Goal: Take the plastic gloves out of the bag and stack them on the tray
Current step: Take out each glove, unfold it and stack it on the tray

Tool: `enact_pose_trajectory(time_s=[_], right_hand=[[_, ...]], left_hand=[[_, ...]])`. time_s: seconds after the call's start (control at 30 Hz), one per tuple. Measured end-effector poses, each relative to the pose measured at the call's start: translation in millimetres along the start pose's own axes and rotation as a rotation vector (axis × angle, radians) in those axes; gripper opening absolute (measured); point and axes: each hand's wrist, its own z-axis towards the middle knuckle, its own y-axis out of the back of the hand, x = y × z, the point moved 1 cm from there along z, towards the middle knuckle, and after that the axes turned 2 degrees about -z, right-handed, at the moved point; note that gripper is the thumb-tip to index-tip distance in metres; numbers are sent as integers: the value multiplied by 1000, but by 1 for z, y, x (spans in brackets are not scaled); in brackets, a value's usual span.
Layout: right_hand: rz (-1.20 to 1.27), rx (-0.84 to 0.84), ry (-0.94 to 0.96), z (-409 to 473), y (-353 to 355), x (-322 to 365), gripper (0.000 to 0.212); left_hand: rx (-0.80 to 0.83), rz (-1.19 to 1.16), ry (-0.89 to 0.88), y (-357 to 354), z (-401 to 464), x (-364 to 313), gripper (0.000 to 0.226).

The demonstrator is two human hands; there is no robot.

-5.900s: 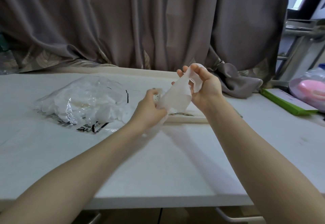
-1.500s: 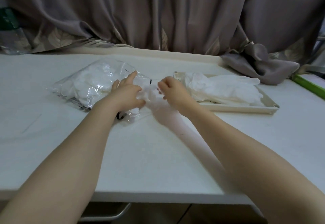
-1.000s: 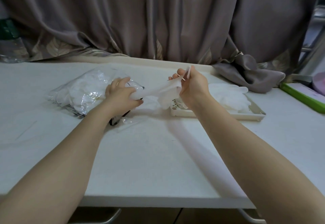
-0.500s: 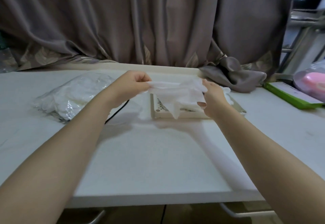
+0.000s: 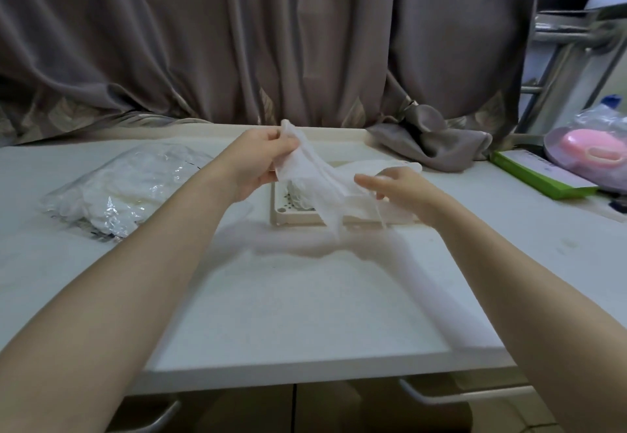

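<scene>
A: Where is the glove (image 5: 314, 174) against your fingers?

B: Your left hand (image 5: 259, 161) pinches its upper end, thumb and curled fingers closed on the film, raised above the tray (image 5: 279, 218). From there the glove slopes down to your right hand (image 5: 395, 184), whose fingers are loosely extended and slightly apart, with the film draped over and under them; you cannot tell whether that hand is actually gripping it. The glove's loose ends dangle past the tray's near rim.

A: And the count?

B: One glove is in your hands. A pile of gloves (image 5: 366, 169) lies in the tray behind it; the layers are translucent and overlap, so you cannot count them. There is one tray, and one bag (image 5: 132, 188) left of the tray, lying flat on the table (image 5: 305, 296) and holding more gloves, too crumpled to count.

A: Anything else near the tray?

B: A green box (image 5: 539, 174) and a pink thing (image 5: 590, 150) in clear wrap are to its right, and a curtain (image 5: 271, 42) hangs behind it.
</scene>
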Motion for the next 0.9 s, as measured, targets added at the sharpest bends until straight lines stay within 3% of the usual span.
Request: enact_pose_trajectory(time_s=[0.03, 0.1, 0.13, 0.23, 0.33, 0.5, 0.67, 0.77, 0.83, 0.9], right_hand=[[40, -156, 53, 3, -2, 0, 43], [172, -436, 283, 1, -8, 7, 26], [228, -470, 424, -2, -11, 14, 16], [230, -243, 679, -17, -25, 29, 16], [131, -151, 660, -21, -37, 31, 29], [222, -254, 659, -12, -39, 32, 7], [329, -167, 584, -7, -31, 29, 24], [505, -37, 482, -7, -29, 28, 24], [704, 128, 379, -9, -27, 28, 26], [749, 322, 367, -12, -26, 27, 26]], left_hand=[[-4, 12, -11, -6, 1, -4, 18], [-31, 26, -22, -18, 2, -10, 22], [-43, 31, -22, -23, 4, -13, 22], [-53, 46, -12, -34, 4, -17, 16], [-109, 49, -16, -36, 3, -17, 13], [-104, 25, -69, -24, -2, -12, 42], [-68, -24, -1, -11, -3, -6, 35], [-63, -72, 37, -6, -2, -2, 26], [-71, -119, 59, -7, 0, -2, 24], [-102, -116, 74, -12, 1, -2, 21]])
